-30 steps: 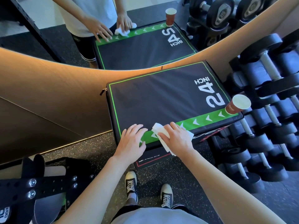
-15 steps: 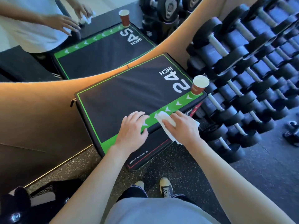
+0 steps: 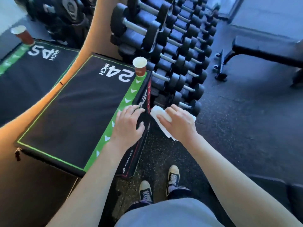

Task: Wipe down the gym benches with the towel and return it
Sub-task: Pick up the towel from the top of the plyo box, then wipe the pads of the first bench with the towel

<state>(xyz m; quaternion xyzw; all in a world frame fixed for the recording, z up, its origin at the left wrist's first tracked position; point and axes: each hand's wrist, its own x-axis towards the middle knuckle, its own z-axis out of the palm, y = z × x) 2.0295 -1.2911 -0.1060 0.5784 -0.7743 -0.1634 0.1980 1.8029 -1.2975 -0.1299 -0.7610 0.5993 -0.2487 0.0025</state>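
Towel (image 3: 161,115) partly hidden, seemingly crumpled

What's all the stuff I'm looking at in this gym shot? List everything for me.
plyo box: one, black with green stripe, marked 24 INCH, left of centre against the mirror
paper cup: one, red-brown, white rim, on the box's far corner
dumbbells: many, black, racked right of the box
weight bench: one, black, far right on the floor
towel: one, white, off the box's edge
shoes: two, dark with pale toes, on the floor
left hand: resting on the box's near edge
right hand: gripping the towel
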